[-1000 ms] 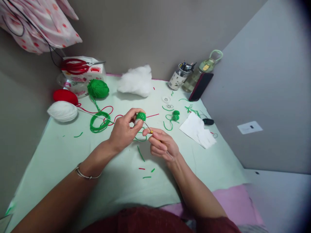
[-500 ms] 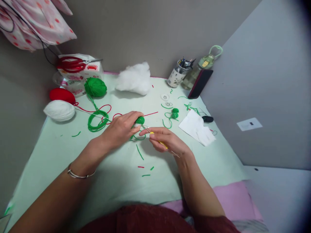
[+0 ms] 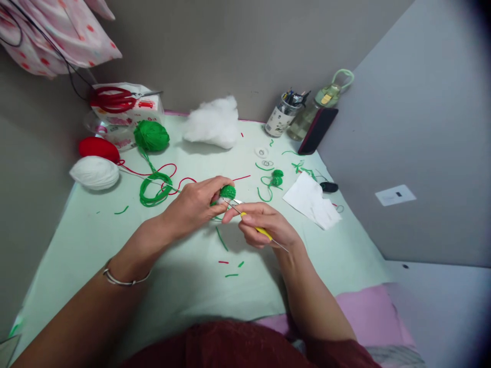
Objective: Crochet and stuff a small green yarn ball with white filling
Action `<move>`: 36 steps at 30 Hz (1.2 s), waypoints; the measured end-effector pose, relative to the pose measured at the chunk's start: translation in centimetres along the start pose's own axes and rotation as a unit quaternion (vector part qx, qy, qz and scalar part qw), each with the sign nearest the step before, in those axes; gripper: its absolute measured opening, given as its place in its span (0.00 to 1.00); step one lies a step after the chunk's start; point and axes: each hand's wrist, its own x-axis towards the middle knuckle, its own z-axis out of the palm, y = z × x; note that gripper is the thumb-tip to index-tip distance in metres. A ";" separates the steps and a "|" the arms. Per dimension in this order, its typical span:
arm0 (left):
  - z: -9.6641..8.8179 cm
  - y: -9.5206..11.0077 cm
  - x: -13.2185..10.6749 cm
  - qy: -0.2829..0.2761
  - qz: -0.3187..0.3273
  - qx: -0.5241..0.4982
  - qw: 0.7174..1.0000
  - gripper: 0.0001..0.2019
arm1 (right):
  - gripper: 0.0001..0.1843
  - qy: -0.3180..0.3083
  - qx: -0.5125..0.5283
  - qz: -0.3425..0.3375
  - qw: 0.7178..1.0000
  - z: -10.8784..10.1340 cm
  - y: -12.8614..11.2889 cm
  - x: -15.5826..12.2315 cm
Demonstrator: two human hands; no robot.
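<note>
My left hand [image 3: 195,204] pinches a small green crocheted ball [image 3: 227,192] over the middle of the pale green table cover [image 3: 95,245]. My right hand [image 3: 264,225] is closed round a crochet hook with a yellow grip [image 3: 261,231], its metal tip touching the ball. Green yarn runs from the ball past a loose coil [image 3: 154,189] to a green yarn ball [image 3: 152,135] at the back left.
Red yarn [image 3: 98,148] and white yarn [image 3: 94,173] lie at the left, red scissors [image 3: 115,99] on a tissue pack. White stuffing [image 3: 213,122], a pen jar [image 3: 282,117], a bottle [image 3: 312,110], a phone [image 3: 317,131], another green crocheted piece [image 3: 276,179] and a tissue [image 3: 312,200] stand further back and right.
Both hands shifted slightly right and lifted a little from half a second ago. The ball turned in my left fingers, and the hook tip stays at it.
</note>
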 end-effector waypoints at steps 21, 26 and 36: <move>0.1 -0.3 0.1 0.045 0.021 0.082 0.995 0.12 | 0.11 0.058 0.133 0.007 0.989 -0.3 0.2 1.2; 0.5 0.2 0.2 0.038 -0.068 -0.061 0.995 0.10 | 0.09 0.105 0.059 -0.055 0.991 1.3 0.1 1.0; 1.7 0.4 0.5 0.013 -0.151 -0.216 0.965 0.12 | 0.11 0.236 -0.357 -0.115 0.896 4.3 0.8 0.5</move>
